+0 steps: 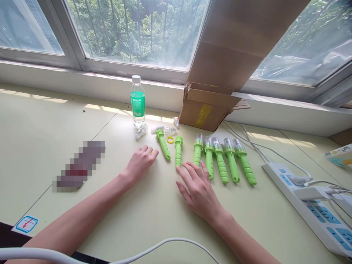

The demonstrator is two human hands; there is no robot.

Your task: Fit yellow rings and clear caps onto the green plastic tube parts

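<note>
My left hand [141, 163] rests on the table, fingers curled together, with a bit of yellow ring [152, 151] showing at the fingertips. Just right of it lies an uncapped green ribbed flashlight handle [164, 146], with a loose yellow ring [170, 139] beyond. My right hand [196, 187] is spread low over the table. Its index fingertip is at the lower end of a second uncapped green handle [178, 152]; other fingers reach the bottom of a clear-capped green flashlight [198, 148]. Several similar capped flashlights [220, 163] lie in a row to the right.
Clear plastic caps [141, 131] lie near a water bottle [138, 104]. Behind stands an open cardboard box [206, 108] by the window. A power strip [305, 205] with cables is at right. A blurred dark object [82, 165] lies at left. A white cable [170, 240] crosses the front.
</note>
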